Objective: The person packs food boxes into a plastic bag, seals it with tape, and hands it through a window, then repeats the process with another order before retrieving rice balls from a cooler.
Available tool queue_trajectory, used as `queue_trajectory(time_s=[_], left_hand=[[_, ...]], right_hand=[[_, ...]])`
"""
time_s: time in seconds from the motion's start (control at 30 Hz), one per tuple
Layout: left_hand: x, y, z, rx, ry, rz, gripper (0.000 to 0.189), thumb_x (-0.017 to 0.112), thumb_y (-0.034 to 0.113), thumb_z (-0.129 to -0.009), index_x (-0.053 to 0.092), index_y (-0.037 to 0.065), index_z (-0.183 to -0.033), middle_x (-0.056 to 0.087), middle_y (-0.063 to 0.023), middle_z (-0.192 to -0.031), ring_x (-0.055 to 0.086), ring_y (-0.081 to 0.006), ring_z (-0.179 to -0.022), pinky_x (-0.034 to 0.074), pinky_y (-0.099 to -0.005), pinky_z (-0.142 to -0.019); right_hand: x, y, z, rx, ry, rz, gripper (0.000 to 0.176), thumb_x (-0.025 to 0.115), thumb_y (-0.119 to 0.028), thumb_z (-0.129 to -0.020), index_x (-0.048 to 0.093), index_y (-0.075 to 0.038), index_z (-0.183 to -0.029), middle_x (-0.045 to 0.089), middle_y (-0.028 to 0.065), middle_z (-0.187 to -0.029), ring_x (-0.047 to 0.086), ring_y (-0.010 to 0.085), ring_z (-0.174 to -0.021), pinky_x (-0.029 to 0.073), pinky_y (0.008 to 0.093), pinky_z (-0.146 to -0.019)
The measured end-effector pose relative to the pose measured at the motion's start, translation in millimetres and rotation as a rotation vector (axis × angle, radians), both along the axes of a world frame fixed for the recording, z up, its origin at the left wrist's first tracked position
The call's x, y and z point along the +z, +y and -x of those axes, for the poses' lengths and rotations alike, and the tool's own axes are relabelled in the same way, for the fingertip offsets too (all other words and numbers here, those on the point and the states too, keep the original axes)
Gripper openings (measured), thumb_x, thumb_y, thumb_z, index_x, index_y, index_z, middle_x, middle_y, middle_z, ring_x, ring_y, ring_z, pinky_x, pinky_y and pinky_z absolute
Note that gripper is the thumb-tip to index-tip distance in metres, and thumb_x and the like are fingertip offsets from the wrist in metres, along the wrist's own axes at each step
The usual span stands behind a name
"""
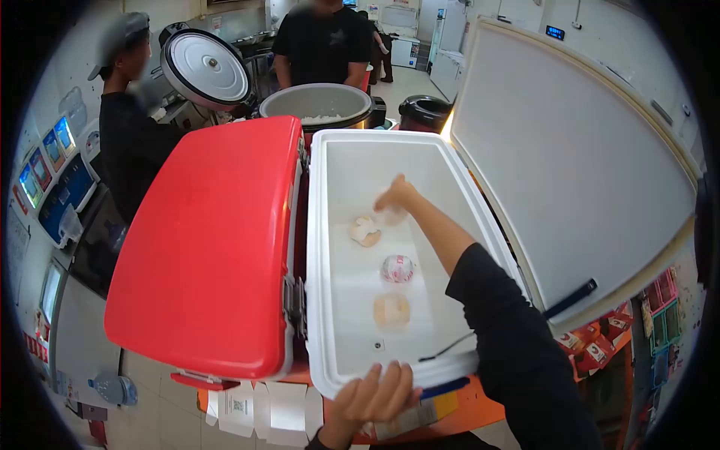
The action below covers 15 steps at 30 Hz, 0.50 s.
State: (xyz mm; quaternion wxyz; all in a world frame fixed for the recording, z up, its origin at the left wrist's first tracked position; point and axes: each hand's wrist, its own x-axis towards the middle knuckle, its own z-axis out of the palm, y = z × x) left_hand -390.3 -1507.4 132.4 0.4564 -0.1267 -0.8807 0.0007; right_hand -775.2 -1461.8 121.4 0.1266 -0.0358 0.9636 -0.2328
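Busy kitchen all round, two people in black standing at the back by a big rice pot with its round lid tipped up. Up front, a white cooler sat open on the counter. Its long axis ran straight away from the camera, near rim to far wall. Its white lid was thrown up and leaning off to the right. Hard against its left side lay a red cooler, shut.

And the right hand was in! It had reached deep toward the far end of the white box, black sleeve trailing back to the lower right. Fingers were bunched and pointing down, blurred, so whether they pinched anything could not be told. Just below and left of them lay a pale wrapped bun, round and crumpled. A second bun, in red-printed paper, lay mid-floor. A third bun, plain and flat-looking, lay nearer the front. The three lined up along the box's length, each apart from the next.

The left hand lay on the near rim, fingers spread over the edge, closed round nothing.
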Motion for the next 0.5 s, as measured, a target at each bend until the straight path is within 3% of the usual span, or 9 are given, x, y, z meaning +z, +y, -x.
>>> queue_trajectory(time_s=[0.07,0.13,0.2,0.23,0.3,0.33,0.37,0.47,0.5], left_hand=[[2.9,1.5,-3.9,0.026,-0.017,0.018,0.028,0.044,0.043,-0.081,0.064,0.024,-0.080,0.062,0.0103,-0.079,0.056,-0.0066,-0.075,0.031,-0.0229,-0.066],[6.0,-0.6,-7.0,0.047,-0.028,0.013,0.029,0.044,0.044,-0.080,0.065,0.025,-0.077,0.063,0.0107,-0.079,0.055,-0.0056,-0.077,0.031,-0.0242,-0.072],[5.8,-4.9,-8.0,-0.045,-0.038,0.078,0.028,0.043,0.033,-0.085,0.059,0.014,-0.097,0.062,-0.0020,-0.096,0.058,-0.0187,-0.087,0.038,-0.0300,-0.071],[6.7,-6.8,-5.3,-0.044,-0.047,0.071,0.028,0.043,0.033,-0.085,0.059,0.014,-0.097,0.062,-0.0020,-0.096,0.058,-0.0187,-0.087,0.038,-0.0300,-0.071],[10.8,-8.9,-0.4,-0.063,0.055,0.107,0.037,0.032,0.035,-0.088,0.064,0.020,-0.081,0.065,0.0084,-0.081,0.060,-0.0108,-0.079,0.032,-0.0253,-0.070],[14.4,-8.5,-2.7,-0.057,-0.002,0.127,0.035,0.032,0.035,-0.088,0.063,0.019,-0.087,0.065,0.0059,-0.087,0.060,-0.0128,-0.084,0.032,-0.0291,-0.078],[18.0,-8.5,-4.1,-0.063,-0.023,0.117,0.035,0.032,0.035,-0.088,0.063,0.019,-0.087,0.065,0.0059,-0.087,0.060,-0.0128,-0.084,0.032,-0.0291,-0.078],[27.9,-10.3,-6.2,-0.067,-0.135,0.127,0.035,0.031,0.034,-0.088,0.062,0.019,-0.091,0.065,0.0062,-0.091,0.059,-0.0130,-0.087,0.030,-0.0301,-0.084],[31.2,-11.5,-7.5,-0.073,-0.186,0.148,0.035,0.030,0.035,-0.089,0.061,0.020,-0.093,0.065,0.0060,-0.092,0.059,-0.0131,-0.088,0.028,-0.0309,-0.086]], right_hand=[[-37.4,9.3,19.1,-0.040,-0.089,-0.055,0.103,0.080,-0.023,-0.049,0.018,0.012,-0.124,0.056,0.0241,-0.102,0.060,0.0281,-0.091,0.048,0.0362,-0.079],[-63.9,22.6,26.4,-0.037,-0.213,-0.144,0.093,0.078,-0.025,-0.055,0.025,0.009,-0.123,0.054,0.0224,-0.106,0.057,0.0289,-0.095,0.048,0.0388,-0.077],[-78.1,35.8,24.5,-0.017,-0.372,-0.142,0.082,0.076,-0.027,-0.061,0.032,0.006,-0.122,0.052,0.0208,-0.109,0.054,0.0297,-0.099,0.047,0.0414,-0.075],[-85.7,41.2,23.4,-0.018,-0.430,-0.093,0.077,0.075,-0.028,-0.064,0.035,0.005,-0.121,0.052,0.0199,-0.111,0.052,0.0301,-0.101,0.047,0.0427,-0.074],[-118.8,48.2,24.0,-0.062,-0.449,0.173,0.068,0.073,-0.028,-0.068,0.040,0.003,-0.118,0.051,0.0183,-0.112,0.053,0.0300,-0.100,0.048,0.0418,-0.072],[-136.8,52.2,24.3,-0.112,-0.451,0.450,0.059,0.070,-0.028,-0.071,0.045,0.001,-0.116,0.051,0.0167,-0.113,0.053,0.0299,-0.099,0.048,0.0408,-0.071],[-153.3,56.4,31.0,-0.124,-0.471,0.441,0.059,0.070,-0.028,-0.071,0.045,0.001,-0.116,0.051,0.0167,-0.113,0.053,0.0299,-0.099,0.048,0.0408,-0.071],[-165.5,60.9,55.7,0.105,-0.209,0.213,0.063,0.071,-0.031,-0.068,0.047,0.003,-0.114,0.053,0.0191,-0.111,0.056,0.0287,-0.096,0.046,0.0372,-0.081],[-148.4,52.7,53.2,0.216,-0.098,-0.163,0.059,0.070,-0.033,-0.069,0.049,0.001,-0.114,0.053,0.0177,-0.113,0.054,0.0272,-0.100,0.045,0.0360,-0.082]])
